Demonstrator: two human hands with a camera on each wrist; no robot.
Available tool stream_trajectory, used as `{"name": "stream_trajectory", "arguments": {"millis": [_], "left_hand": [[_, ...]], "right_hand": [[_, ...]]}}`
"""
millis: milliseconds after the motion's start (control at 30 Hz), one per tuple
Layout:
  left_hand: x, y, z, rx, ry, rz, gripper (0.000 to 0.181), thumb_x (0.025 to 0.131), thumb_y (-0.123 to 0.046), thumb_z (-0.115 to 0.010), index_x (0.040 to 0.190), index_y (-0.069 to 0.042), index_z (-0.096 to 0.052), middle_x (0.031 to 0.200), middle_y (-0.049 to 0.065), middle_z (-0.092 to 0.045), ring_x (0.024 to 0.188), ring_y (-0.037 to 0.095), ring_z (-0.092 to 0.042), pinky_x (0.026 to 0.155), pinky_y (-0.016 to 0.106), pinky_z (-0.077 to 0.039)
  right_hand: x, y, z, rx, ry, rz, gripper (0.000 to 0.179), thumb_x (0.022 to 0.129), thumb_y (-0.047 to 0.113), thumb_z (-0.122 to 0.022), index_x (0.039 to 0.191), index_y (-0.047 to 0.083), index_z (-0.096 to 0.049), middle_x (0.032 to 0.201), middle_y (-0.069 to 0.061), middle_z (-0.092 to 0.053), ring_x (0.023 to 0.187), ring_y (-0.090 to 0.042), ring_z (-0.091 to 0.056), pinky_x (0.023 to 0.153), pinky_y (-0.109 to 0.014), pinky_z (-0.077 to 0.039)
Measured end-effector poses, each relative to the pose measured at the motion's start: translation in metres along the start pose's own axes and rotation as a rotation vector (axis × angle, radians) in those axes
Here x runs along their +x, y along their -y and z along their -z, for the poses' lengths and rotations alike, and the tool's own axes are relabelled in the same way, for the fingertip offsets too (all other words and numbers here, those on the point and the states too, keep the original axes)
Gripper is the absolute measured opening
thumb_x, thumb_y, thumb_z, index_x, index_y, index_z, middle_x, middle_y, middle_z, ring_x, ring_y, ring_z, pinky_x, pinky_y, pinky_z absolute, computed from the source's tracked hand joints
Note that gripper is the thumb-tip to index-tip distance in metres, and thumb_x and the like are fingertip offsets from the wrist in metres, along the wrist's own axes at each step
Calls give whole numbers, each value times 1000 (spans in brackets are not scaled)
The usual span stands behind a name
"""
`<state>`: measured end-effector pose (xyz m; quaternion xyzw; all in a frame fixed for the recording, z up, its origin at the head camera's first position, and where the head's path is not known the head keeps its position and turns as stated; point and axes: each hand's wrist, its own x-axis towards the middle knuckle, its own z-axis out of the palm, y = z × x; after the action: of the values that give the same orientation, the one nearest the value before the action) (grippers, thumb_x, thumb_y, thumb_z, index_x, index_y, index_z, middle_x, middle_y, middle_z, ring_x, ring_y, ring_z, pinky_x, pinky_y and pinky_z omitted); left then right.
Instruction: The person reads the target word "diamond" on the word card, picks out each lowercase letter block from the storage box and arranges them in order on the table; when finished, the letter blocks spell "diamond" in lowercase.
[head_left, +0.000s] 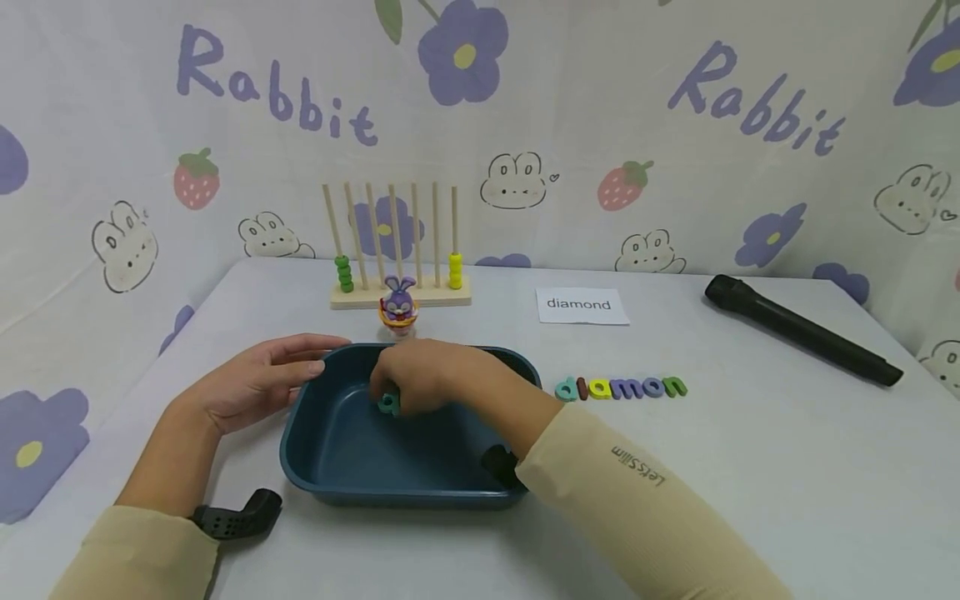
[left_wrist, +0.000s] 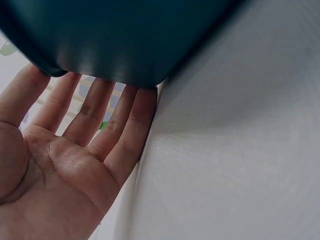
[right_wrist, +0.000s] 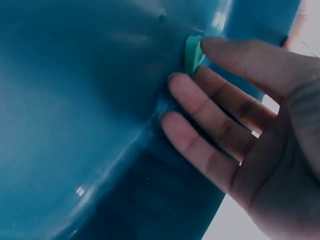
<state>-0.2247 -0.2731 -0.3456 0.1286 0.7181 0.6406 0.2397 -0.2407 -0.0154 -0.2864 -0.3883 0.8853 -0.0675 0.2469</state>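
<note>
A blue plastic basin point(head_left: 405, 498) stands before me on the white table. My right hand point(head_left: 420, 375) reaches inside it and pinches a small teal-green toy letter point(head_left: 388, 404) between thumb and index finger. In the right wrist view the letter point(right_wrist: 192, 54) shows edge-on by the basin wall, and the other fingers point(right_wrist: 187, 95) lie extended beside it. Outside the basin's left end, my left hand point(head_left: 258, 379) has its fingers extended, touching the wall; the left wrist view shows the open palm point(left_wrist: 65, 155). Right of the basin, colored letters point(head_left: 626, 388) in a row read "diamon".
Behind the basin stand a purple rabbit figure point(head_left: 399, 304) and a wooden bead rack point(head_left: 401, 293) with green and yellow beads. A white card point(head_left: 582, 307) printed "diamond" lies behind the letter row. Farther right is a black microphone point(head_left: 802, 329). A rabbit-print cloth point(head_left: 570, 108) hangs behind.
</note>
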Motion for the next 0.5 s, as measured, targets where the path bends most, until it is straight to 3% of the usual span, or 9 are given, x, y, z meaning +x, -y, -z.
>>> {"name": "stream_trajectory", "arguments": {"millis": [133, 333, 500], "left_hand": [[0, 0, 0, -17, 3, -1, 41, 107, -16, -55, 148, -12, -53, 136, -5, -68, 122, 14, -66, 101, 32, -54], [0, 0, 0, -20, 15, -6, 41, 107, -16, -55, 148, -12, -53, 136, -5, -68, 122, 14, -66, 101, 31, -54], [0, 0, -1, -21, 8, -5, 40, 107, -16, -55, 148, -13, -53, 135, -5, -68, 122, 14, -66, 101, 32, -53]], "right_hand": [[4, 3, -5, -54, 0, -4, 34, 94, 10, -75, 128, 17, -72, 118, 1, -70, 101, -14, -61, 95, -31, -55], [7, 3, -8, -68, -4, -7, 20, 92, 19, -80, 109, 19, -71, 98, 3, -66, 88, -15, -60, 76, -27, -51], [6, 1, -7, -46, -1, -6, 17, 93, 26, -80, 103, 17, -70, 93, 3, -66, 84, -13, -61, 73, -25, -50]]}}
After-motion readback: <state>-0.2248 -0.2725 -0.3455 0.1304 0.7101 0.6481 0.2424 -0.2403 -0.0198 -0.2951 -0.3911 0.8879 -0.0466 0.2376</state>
